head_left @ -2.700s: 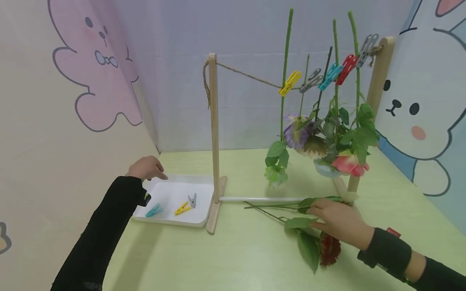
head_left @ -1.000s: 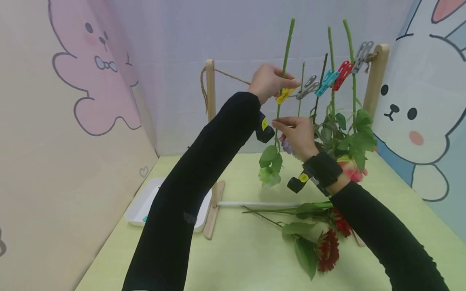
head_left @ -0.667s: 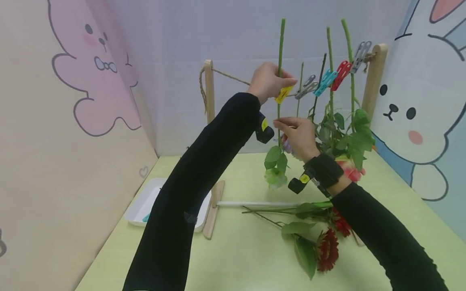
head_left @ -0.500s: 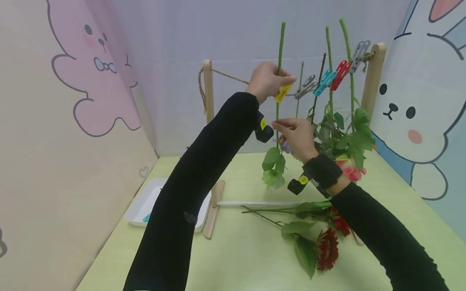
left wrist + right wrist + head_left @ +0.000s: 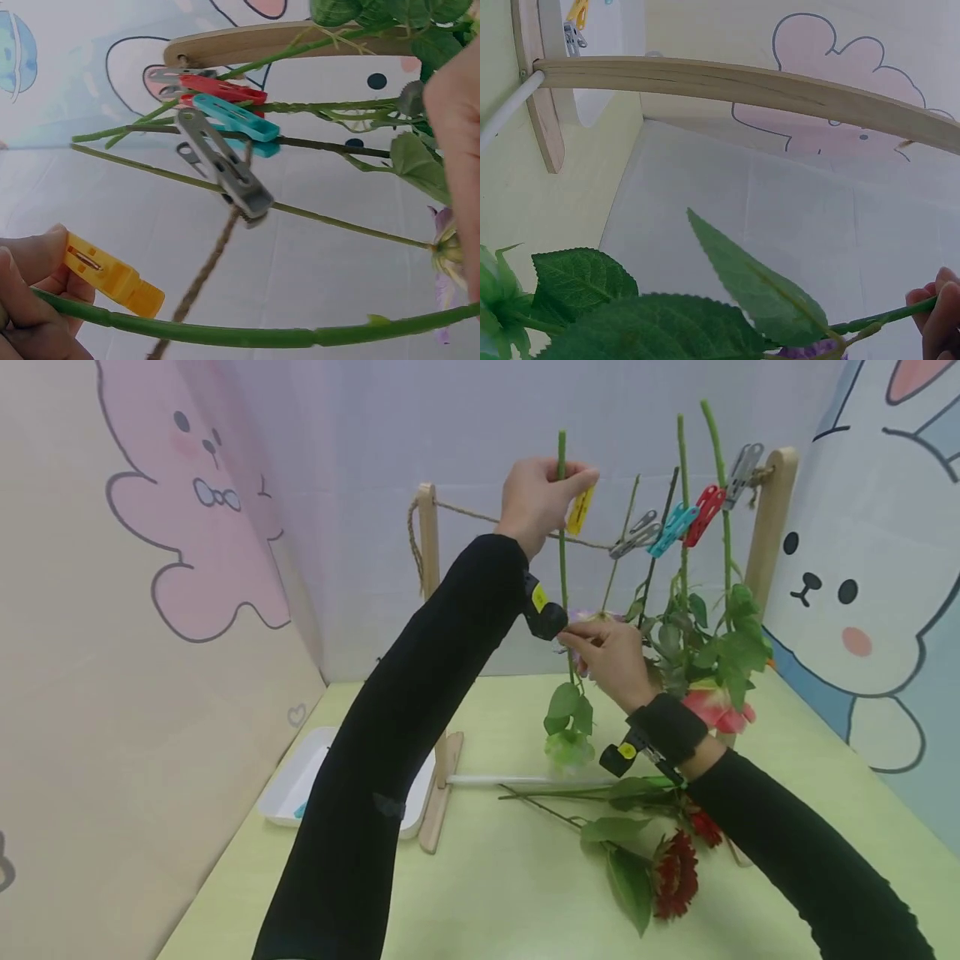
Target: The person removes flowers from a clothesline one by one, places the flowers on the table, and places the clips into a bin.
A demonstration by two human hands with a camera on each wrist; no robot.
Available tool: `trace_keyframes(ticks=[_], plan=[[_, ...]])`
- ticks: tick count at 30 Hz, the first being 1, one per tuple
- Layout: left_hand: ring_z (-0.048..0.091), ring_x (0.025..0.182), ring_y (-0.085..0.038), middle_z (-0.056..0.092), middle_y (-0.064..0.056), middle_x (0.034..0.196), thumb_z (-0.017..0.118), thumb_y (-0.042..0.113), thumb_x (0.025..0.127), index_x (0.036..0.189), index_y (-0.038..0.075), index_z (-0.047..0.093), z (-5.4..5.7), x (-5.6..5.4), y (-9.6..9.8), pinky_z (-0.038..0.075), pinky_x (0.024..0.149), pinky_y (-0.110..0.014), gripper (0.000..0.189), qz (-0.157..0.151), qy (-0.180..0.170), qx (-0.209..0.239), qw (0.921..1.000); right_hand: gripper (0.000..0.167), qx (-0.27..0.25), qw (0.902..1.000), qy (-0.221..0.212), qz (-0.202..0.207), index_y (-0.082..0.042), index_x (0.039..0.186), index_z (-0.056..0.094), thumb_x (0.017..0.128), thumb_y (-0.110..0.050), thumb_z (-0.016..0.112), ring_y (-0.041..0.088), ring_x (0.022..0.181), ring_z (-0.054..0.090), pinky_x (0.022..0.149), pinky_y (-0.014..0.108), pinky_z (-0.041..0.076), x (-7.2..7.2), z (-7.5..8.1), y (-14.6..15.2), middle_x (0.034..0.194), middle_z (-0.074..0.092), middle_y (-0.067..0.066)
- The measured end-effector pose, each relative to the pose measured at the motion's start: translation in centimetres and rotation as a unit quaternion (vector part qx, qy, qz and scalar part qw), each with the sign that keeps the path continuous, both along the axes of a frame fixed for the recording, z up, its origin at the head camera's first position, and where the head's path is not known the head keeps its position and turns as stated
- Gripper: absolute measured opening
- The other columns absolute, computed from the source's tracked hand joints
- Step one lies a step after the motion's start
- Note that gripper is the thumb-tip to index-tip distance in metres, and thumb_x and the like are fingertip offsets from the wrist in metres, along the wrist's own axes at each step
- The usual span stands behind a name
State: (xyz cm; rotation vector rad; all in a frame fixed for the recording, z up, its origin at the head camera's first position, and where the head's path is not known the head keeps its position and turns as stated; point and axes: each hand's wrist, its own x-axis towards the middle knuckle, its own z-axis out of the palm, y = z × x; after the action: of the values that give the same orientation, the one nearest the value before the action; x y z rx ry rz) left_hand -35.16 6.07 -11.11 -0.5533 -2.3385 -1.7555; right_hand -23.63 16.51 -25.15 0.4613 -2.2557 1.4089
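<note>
In the head view my left hand [image 5: 536,502] pinches a yellow clothespin [image 5: 581,510] just above the twine line [image 5: 468,512]. The left wrist view has this clothespin [image 5: 112,277] apart from the twine [image 5: 202,277], beside a green stem [image 5: 225,335]. That stem belongs to a pale green artificial flower [image 5: 568,747], head down, its stem top passing at the left hand. Lower down, my right hand [image 5: 615,660] pinches the same stem between thumb and fingers. Leaves [image 5: 757,285] fill the lower right wrist view. Part of a purple flower [image 5: 581,664] shows behind the right hand.
Grey [image 5: 636,535], blue [image 5: 672,530] and red [image 5: 705,516] clothespins hold hanging flowers, with another grey clothespin [image 5: 744,477] by the right post. Red flowers [image 5: 677,875] lie on the table. A white tray [image 5: 296,777] stands left of the wooden post [image 5: 430,539].
Both hands left the tray and table flowers for the hanging green flower. The yellow clothespin has come off the twine, lifted by the left hand; the stem shifted left and its top dropped.
</note>
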Motion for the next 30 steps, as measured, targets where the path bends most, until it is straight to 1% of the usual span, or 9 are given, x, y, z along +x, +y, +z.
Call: trace_keyframes(ticks=[1,3,4,9,11,15,23,27,30], plan=[[0.048,0.084,-0.008,0.059,0.011,0.099,0.068,0.05,0.072,0.092,0.027,0.067,0.0,-1.1,-0.2,0.044,0.068,-0.031,0.03,-0.009,0.008,0.019,0.9997,0.023,0.009,0.9999,0.014,0.001,0.002,0.104,0.069,0.088,-0.013,0.062,0.005,0.047,0.049,0.044,0.022,0.034,0.2,-0.1,-0.1,0.069,0.061,0.02],[0.046,0.078,-0.009,0.059,0.01,0.098,0.069,0.049,0.071,0.092,0.027,0.068,0.4,-1.8,-0.7,0.042,0.064,-0.032,0.031,-0.019,0.028,0.041,0.9986,0.022,0.025,0.9987,0.044,-0.001,0.001,0.101,0.07,0.087,-0.013,0.062,0.006,0.047,0.048,0.044,0.022,0.033,0.5,-0.1,-0.2,0.068,0.062,0.02],[0.045,0.078,-0.012,0.06,0.008,0.101,0.07,0.043,0.074,0.095,0.023,0.069,1.3,0.6,-1.3,0.042,0.064,-0.033,0.029,-0.011,0.036,0.045,0.9983,0.021,0.033,0.9978,0.057,-0.003,0.001,0.101,0.07,0.087,-0.013,0.063,0.007,0.046,0.048,0.043,0.022,0.032,0.7,-0.1,-0.3,0.068,0.063,0.019],[0.039,0.068,-0.01,0.058,0.001,0.1,0.061,0.023,0.088,0.106,0.008,0.066,4.9,8.9,-3.5,0.037,0.058,-0.023,0.024,0.016,0.037,0.061,0.9973,0.02,0.07,0.9889,0.13,-0.014,0.001,0.1,0.07,0.084,-0.009,0.066,0.008,0.044,0.047,0.042,0.02,0.031,1.7,0.2,-0.5,0.065,0.063,0.013],[0.041,0.072,-0.006,0.057,0.002,0.099,0.059,0.019,0.09,0.109,0.006,0.065,5.7,10.9,-4.5,0.035,0.057,-0.02,0.024,0.016,0.044,0.075,0.9961,0.02,0.091,0.9818,0.165,-0.021,0.001,0.099,0.07,0.082,-0.008,0.067,0.008,0.045,0.044,0.045,0.02,0.032,2.1,0.4,-0.5,0.062,0.06,0.011],[0.042,0.071,-0.006,0.058,0.002,0.096,0.058,0.017,0.09,0.109,0.004,0.064,6.3,12.3,-7.2,0.032,0.055,-0.018,0.023,0.013,0.07,0.118,0.9905,0.019,0.135,0.9626,0.234,-0.027,0.001,0.098,0.071,0.08,-0.006,0.068,0.009,0.049,0.037,0.052,0.022,0.028,3.0,0.9,-0.6,0.06,0.053,0.007],[0.031,0.051,-0.01,0.058,0.0,0.09,0.062,0.014,0.087,0.098,0.007,0.067,5.4,13.5,-14.1,0.028,0.046,-0.017,0.014,0.027,0.106,0.185,0.9767,0.017,0.269,0.9017,0.335,-0.045,-0.001,0.09,0.072,0.075,-0.009,0.073,0.016,0.05,0.05,0.044,0.027,0.035,4.4,0.0,-0.3,0.068,0.061,0.009],[0.03,0.048,-0.011,0.061,-0.002,0.089,0.064,0.013,0.085,0.094,0.007,0.069,3.4,15.3,-17.5,0.025,0.042,-0.017,0.011,0.039,0.119,0.185,0.9749,0.013,0.345,0.8664,0.359,-0.033,-0.004,0.085,0.07,0.073,-0.009,0.073,0.015,0.045,0.051,0.039,0.025,0.036,4.8,-2.1,0.3,0.067,0.061,0.007],[0.03,0.048,-0.012,0.064,0.0,0.089,0.067,0.017,0.083,0.094,0.009,0.07,1.0,16.1,-19.7,0.023,0.041,-0.02,0.014,0.061,0.098,0.141,0.9832,0.009,0.409,0.839,0.359,-0.014,-0.005,0.079,0.066,0.073,-0.008,0.073,0.012,0.042,0.045,0.037,0.023,0.031,5.1,-4.1,1.0,0.064,0.056,0.005]])
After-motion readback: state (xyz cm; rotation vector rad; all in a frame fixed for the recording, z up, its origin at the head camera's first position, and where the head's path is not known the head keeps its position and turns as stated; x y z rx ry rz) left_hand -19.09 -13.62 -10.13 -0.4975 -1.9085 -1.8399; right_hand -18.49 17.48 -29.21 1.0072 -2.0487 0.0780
